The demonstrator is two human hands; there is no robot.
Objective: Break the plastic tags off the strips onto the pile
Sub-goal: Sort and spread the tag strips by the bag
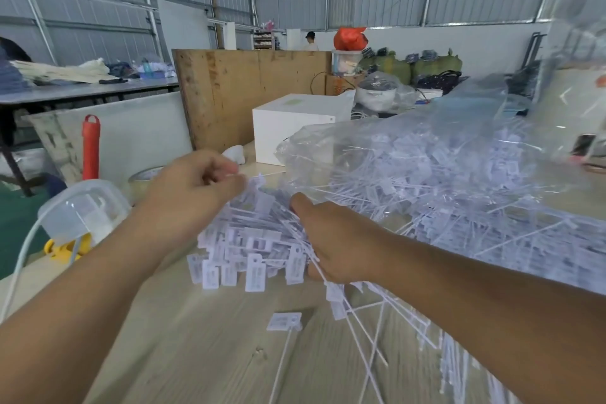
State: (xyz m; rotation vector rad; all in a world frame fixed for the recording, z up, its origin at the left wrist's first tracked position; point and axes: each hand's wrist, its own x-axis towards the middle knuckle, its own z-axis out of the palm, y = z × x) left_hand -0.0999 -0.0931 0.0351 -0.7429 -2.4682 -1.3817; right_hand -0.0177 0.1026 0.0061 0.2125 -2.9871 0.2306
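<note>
**Dozens of tags down, a heap of strips to go**

Dozens of loose white tags sit in the pile (249,249) on the wooden table (183,348), right between my 2 hands. My left hand (193,187) has its fingers curled and pinches something small at the fingertips above the pile; it is blurred, so I judge it a tag or a strip end but cannot say which. My right hand (331,239) grips a bundle of thin white strips (347,302), whose ends trail toward me past 1 stray tag (283,321) lying apart from the pile.

These pieces look light, stiff and brittle at the joint, so a short twist near where tag meets strip should snap them cleanly. Holding the strip close to the tag, not far down its whippy length, seems wise. The flat tags may be slippery.

Just right of the pile, a clear plastic bag (459,154) spills unbroken strips. A white box (288,128) stands behind, a clear lidded container (82,210) near the left table edge. Open tabletop lies toward me.
</note>
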